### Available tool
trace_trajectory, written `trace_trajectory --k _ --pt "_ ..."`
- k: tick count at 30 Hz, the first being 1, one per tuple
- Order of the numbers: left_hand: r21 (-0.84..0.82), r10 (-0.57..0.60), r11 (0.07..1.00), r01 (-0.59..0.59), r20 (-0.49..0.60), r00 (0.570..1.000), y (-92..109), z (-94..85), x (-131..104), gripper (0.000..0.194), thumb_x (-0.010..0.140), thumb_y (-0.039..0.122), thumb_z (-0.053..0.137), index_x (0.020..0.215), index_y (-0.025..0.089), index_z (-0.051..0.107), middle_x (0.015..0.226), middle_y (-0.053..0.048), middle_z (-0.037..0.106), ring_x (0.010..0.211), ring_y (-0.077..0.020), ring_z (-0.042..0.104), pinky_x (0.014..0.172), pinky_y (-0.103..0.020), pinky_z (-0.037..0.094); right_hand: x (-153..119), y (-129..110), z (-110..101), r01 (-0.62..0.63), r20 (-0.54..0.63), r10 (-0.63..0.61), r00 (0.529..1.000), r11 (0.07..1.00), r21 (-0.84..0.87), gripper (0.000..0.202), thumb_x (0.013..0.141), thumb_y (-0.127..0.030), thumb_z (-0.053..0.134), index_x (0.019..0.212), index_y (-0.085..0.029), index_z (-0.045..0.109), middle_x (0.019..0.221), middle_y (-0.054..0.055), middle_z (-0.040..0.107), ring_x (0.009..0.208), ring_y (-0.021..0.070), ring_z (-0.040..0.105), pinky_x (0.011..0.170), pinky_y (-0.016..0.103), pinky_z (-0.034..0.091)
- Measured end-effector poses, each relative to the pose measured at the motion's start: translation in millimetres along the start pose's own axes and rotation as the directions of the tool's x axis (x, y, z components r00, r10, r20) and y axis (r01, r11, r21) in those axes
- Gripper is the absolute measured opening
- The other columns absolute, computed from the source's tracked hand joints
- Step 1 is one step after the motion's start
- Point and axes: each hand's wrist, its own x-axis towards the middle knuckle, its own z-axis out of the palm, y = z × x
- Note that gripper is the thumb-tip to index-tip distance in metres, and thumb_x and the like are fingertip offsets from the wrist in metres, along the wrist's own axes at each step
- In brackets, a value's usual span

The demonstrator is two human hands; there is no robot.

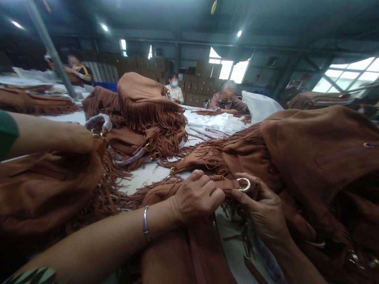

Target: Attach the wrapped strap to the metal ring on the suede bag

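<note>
Dim wall (260,77), bright windows (226,70), small ceiling lights (239,34), stacked cartons (194,85), slanting grey post (51,47)

Strap (226,184) runs btwn the person's L hand (204,195) and R hand (266,209); ring (248,185) at its R end, by R thumb. Nearest bag (168,256) below L hand. Far L: bag (53,193), neighbour's arm (53,134) above it. Bag pile (142,94) behind, L of ctr, on table (142,176); bag heap (310,146) to R. Wrapping (226,121) mid-table btwn them. Two co-workers (227,103) at far side, boxes (192,83) stacked behind.
</note>
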Motion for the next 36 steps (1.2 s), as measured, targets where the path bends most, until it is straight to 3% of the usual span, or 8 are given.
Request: trace_trajectory --k 10,15,19,22,25,28,33,36 --pt "0.012 -0.020 1.000 0.020 0.007 1.000 -1 -0.6 -1 0.021 0.090 0.015 0.035 0.072 0.018 0.044 0.064 0.000 0.050 0.063 -0.0162 0.043 0.068 -0.034 0.030 -2 -19 -10 0.209 0.037 -0.222 0.974 0.828 -0.520 0.033 0.069 -0.045 0.072 0.088 -0.018 0.067 0.087 0.005 0.060 0.080 0.0218 0.057 0.076 0.034 0.046" --pt "-0.123 -0.137 0.980 0.157 0.161 0.977 2 -10.8 0 0.006 0.078 0.021 0.052 0.081 0.018 0.047 0.076 -0.003 0.053 0.072 -0.0192 0.046 0.069 -0.036 0.035 5 -34 -23 -0.054 0.257 0.122 0.959 0.965 -0.255 0.036 0.066 -0.039 0.076 0.092 -0.015 0.067 0.081 0.004 0.060 0.069 0.0183 0.057 0.062 0.029 0.046" --pt "-0.452 -0.324 0.748 0.485 0.389 0.862 -2 -30.0 14 0.048 0.067 0.040 0.068 0.105 0.016 0.049 0.100 -0.008 0.054 0.090 -0.0222 0.050 0.075 -0.034 0.043 7 -55 -19 -0.172 0.430 0.214 0.877 0.976 -0.136 0.034 0.064 -0.035 0.077 0.090 -0.014 0.068 0.075 0.004 0.062 0.064 0.0173 0.057 0.057 0.027 0.047" --pt "-0.638 -0.253 0.563 0.525 0.472 0.845 -11 -33.1 26 0.058 0.074 0.040 0.065 0.122 0.018 0.040 0.110 -0.009 0.054 0.095 -0.0209 0.054 0.076 -0.031 0.046 10 -71 -5 -0.081 0.507 0.164 0.846 0.980 -0.183 0.025 0.062 -0.031 0.078 0.080 -0.015 0.071 0.077 0.004 0.064 0.072 0.0188 0.059 0.063 0.026 0.049" --pt "-0.680 -0.189 0.512 0.525 0.506 0.841 -18 -21.6 31 0.051 0.080 0.032 0.058 0.125 0.017 0.037 0.102 -0.007 0.059 0.088 -0.0189 0.058 0.073 -0.029 0.046 15 -73 7 -0.135 0.460 0.186 0.868 0.981 -0.143 0.031 0.061 -0.033 0.080 0.086 -0.016 0.071 0.078 0.004 0.067 0.071 0.0192 0.062 0.065 0.028 0.050" --pt "-0.674 -0.306 0.461 0.577 0.490 0.816 -19 -5.9 27 0.053 0.079 0.033 0.059 0.125 0.018 0.037 0.093 -0.003 0.062 0.079 -0.0166 0.060 0.065 -0.025 0.045 18 -60 14 -0.181 0.342 0.201 0.918 0.979 -0.088 0.041 0.061 -0.035 0.081 0.095 -0.017 0.068 0.080 0.004 0.068 0.069 0.0191 0.063 0.067 0.032 0.052" --pt "-0.609 -0.514 0.432 0.665 0.439 0.737 -12 8.4 20 0.056 0.077 0.035 0.061 0.124 0.017 0.037 0.083 -0.002 0.065 0.072 -0.0176 0.062 0.062 -0.026 0.046 9 -35 23 0.137 0.154 -0.092 0.984 0.940 -0.312 0.026 0.075 -0.039 0.070 0.089 -0.018 0.064 0.086 0.005 0.063 0.076 0.0193 0.059 0.068 0.031 0.048" --pt "-0.569 -0.557 0.440 0.695 0.434 0.708 -8 12.5 17 0.059 0.077 0.035 0.062 0.126 0.019 0.034 0.083 -0.002 0.065 0.076 -0.0192 0.064 0.066 -0.028 0.048 -1 -29 31 0.402 0.112 -0.415 0.903 0.722 -0.563 0.017 0.081 -0.036 0.063 0.080 -0.019 0.062 0.083 0.004 0.057 0.075 0.0183 0.055 0.070 0.031 0.045"
